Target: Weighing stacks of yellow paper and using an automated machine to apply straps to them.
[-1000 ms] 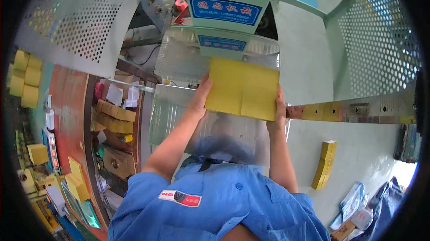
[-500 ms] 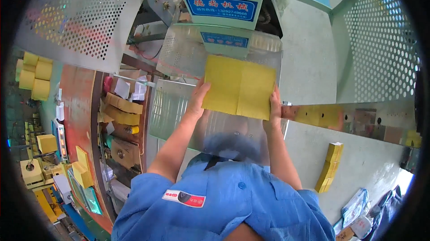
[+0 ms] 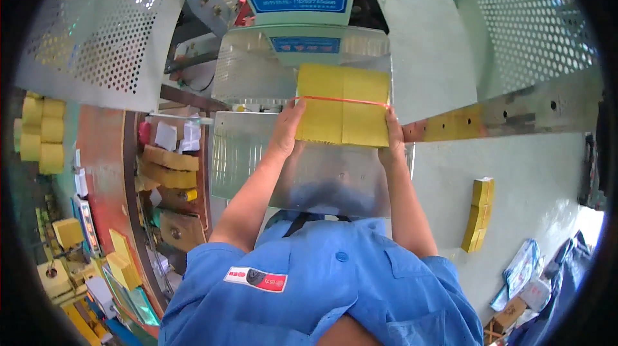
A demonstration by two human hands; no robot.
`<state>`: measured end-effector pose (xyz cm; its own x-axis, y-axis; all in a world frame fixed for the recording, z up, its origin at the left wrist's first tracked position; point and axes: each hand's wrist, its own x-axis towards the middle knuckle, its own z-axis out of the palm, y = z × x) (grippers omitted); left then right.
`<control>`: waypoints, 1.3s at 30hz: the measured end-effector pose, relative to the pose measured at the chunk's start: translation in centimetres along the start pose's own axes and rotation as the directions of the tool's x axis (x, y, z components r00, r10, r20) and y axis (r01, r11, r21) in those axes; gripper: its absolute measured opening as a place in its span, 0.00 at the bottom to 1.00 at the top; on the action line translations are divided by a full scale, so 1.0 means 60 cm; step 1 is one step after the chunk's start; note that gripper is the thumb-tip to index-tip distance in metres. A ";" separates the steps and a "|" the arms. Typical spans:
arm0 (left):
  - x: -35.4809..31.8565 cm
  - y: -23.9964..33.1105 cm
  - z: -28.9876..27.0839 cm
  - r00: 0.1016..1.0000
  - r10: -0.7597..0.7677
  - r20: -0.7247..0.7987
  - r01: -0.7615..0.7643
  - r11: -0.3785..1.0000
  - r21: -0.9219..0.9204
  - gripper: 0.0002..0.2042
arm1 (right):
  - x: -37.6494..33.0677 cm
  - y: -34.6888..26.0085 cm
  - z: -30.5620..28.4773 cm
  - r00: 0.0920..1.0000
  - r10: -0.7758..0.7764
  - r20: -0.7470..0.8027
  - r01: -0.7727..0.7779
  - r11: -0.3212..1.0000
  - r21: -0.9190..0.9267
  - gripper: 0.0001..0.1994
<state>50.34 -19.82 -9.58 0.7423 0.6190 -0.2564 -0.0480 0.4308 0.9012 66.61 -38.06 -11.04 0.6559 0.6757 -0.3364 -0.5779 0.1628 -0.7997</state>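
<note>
Fingers point(image 3: 299, 108) clasping yellow bundle point(image 3: 343, 121), left hand point(image 3: 286, 131) and right hand point(image 3: 394, 139) on opposite ends, long axis left to right

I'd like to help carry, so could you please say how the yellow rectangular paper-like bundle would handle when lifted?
The bundle would likely be stiff, given its flat, squared shape. It might part along its middle seam, though the thin red band across it should help.

A red strap point(image 3: 344, 99) now runs across the yellow stack point(image 3: 343, 125).
</note>
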 end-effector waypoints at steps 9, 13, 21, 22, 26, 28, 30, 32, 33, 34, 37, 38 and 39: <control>0.006 -0.014 0.012 0.998 0.038 0.058 -0.037 0.999 -0.020 0.34 | -0.012 -0.008 0.006 0.997 -0.019 -0.075 0.020 1.000 0.015 0.29; -0.003 -0.001 0.014 0.997 -0.020 0.079 0.022 0.999 -0.030 0.35 | -0.012 -0.001 0.003 0.998 -0.045 -0.034 0.045 0.999 0.029 0.28; -0.050 -0.009 -0.042 0.994 0.059 0.096 -0.068 0.993 0.098 0.30 | -0.049 0.033 0.016 0.983 -0.176 -0.057 0.167 0.976 -0.137 0.28; -0.071 -0.009 -0.064 0.995 0.048 0.086 -0.057 0.993 0.107 0.30 | -0.066 0.036 0.034 0.969 -0.245 -0.025 0.226 0.925 -0.305 0.27; -0.176 0.038 -0.100 0.998 -0.002 -0.056 0.034 0.822 0.568 0.28 | -0.151 0.054 0.061 0.969 -0.243 -0.035 0.149 0.697 -0.701 0.23; -0.235 0.066 -0.110 0.998 -0.002 -0.069 0.058 0.568 0.821 0.28 | -0.189 0.031 0.067 0.990 -0.140 -0.021 0.059 0.541 -0.839 0.22; -0.279 0.083 -0.113 0.988 -0.012 -0.152 0.148 0.312 0.939 0.28 | -0.211 0.008 0.056 0.995 -0.098 -0.029 0.008 0.355 -0.935 0.20; -0.314 0.067 -0.170 0.966 -0.003 -0.257 0.223 0.506 0.833 0.29 | -0.224 0.021 0.011 0.992 -0.122 -0.020 0.042 0.483 -0.874 0.20; -0.319 0.064 -0.189 0.937 -0.017 -0.349 0.265 0.684 0.679 0.30 | -0.228 0.023 -0.004 0.987 -0.157 -0.021 0.077 0.592 -0.802 0.20; -0.319 0.061 -0.209 0.930 -0.075 -0.360 0.282 0.776 0.565 0.30 | -0.231 0.024 -0.012 0.992 -0.102 -0.072 0.018 0.690 -0.723 0.20; -0.282 0.018 -0.230 0.912 -0.180 -0.370 0.225 0.971 0.080 0.29 | -0.212 0.027 -0.007 0.989 -0.134 -0.063 0.065 0.771 -0.634 0.19; -0.261 -0.006 -0.239 0.922 -0.217 -0.321 0.241 0.970 0.037 0.27 | -0.205 0.035 0.008 0.985 -0.152 -0.078 0.069 0.771 -0.633 0.19; -0.243 -0.031 -0.243 0.933 -0.225 -0.281 0.248 0.968 0.047 0.27 | -0.199 0.043 0.029 0.974 -0.110 -0.196 0.002 0.877 -0.481 0.18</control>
<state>29.85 -20.10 -12.62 0.5157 0.6649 -0.5403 0.1688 0.5395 0.8249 56.45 -44.45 -8.19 0.7981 0.4994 -0.3372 -0.2717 -0.2012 -0.9411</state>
